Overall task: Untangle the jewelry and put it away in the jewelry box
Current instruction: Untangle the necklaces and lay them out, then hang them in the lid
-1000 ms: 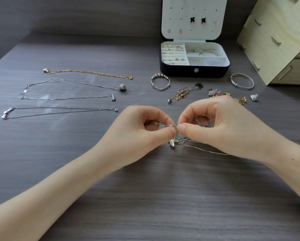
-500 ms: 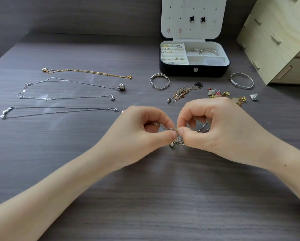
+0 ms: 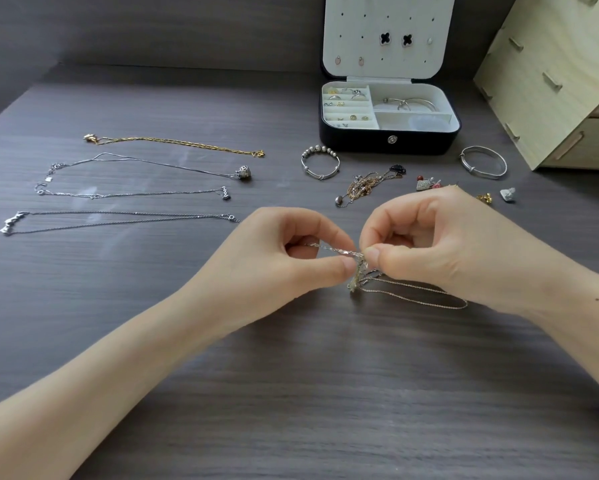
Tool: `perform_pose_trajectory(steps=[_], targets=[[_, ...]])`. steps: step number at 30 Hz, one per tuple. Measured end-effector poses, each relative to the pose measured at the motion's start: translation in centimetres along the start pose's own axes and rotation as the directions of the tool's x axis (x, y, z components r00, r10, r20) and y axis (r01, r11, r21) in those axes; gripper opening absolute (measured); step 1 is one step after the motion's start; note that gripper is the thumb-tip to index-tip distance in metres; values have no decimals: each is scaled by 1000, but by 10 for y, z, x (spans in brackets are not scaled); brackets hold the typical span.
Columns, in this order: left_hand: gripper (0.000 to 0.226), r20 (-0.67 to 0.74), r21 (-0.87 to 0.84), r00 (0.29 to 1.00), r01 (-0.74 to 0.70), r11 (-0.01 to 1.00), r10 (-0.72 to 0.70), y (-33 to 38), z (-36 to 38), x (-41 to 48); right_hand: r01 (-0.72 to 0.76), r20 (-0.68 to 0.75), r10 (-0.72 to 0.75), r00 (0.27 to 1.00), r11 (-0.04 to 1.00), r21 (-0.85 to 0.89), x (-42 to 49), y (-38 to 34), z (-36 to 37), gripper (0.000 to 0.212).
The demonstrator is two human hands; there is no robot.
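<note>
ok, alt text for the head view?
The left hand and right hand pinch a knot of tangled chains over a dark table. Four necklaces lie straightened at left; an open jewelry box, two bangles and another tangle sit behind.

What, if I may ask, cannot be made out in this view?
Head view:
- tangled chains: fine, their count unclear; left hand and right hand pinch over the knot.
- charms: partly behind the right hand.
- jewelry box lid: top cut off by frame edge.
- rings: too small.

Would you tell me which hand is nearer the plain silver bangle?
Right: the right hand lies just in front of the bangle; the left hand is farther left.
</note>
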State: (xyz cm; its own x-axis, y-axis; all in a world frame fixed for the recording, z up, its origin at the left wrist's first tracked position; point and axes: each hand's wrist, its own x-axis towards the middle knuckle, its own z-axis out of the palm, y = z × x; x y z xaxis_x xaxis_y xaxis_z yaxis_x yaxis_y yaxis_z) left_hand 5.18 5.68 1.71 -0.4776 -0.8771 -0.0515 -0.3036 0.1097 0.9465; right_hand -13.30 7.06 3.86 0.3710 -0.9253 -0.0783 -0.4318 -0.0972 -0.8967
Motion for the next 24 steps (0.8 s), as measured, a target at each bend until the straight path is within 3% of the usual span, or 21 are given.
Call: perform_pose_trajectory(steps=[7, 10, 16, 20, 24], targets=[[13, 38, 48, 998, -45, 998, 44, 2, 1, -1, 9, 25, -8, 1000, 1000, -18, 0, 1, 0, 15], [13, 49, 38, 998, -39, 998, 38, 2, -1, -1, 67, 14, -65, 998, 988, -140, 1, 5, -2, 5], [13, 48, 51, 998, -31, 998, 29, 1, -4, 0, 192, -11, -208, 978, 921, -339, -1, 2, -6, 6], [18, 34, 9, 999, -15, 1000, 15, 2, -5, 1, 193, -26, -212, 977, 926, -325, 0, 2, -7, 5], [33, 53, -16, 998, -16, 1000, 17, 3, -5, 1, 150, -37, -160, 986, 968, -203, -1, 1, -4, 6]])
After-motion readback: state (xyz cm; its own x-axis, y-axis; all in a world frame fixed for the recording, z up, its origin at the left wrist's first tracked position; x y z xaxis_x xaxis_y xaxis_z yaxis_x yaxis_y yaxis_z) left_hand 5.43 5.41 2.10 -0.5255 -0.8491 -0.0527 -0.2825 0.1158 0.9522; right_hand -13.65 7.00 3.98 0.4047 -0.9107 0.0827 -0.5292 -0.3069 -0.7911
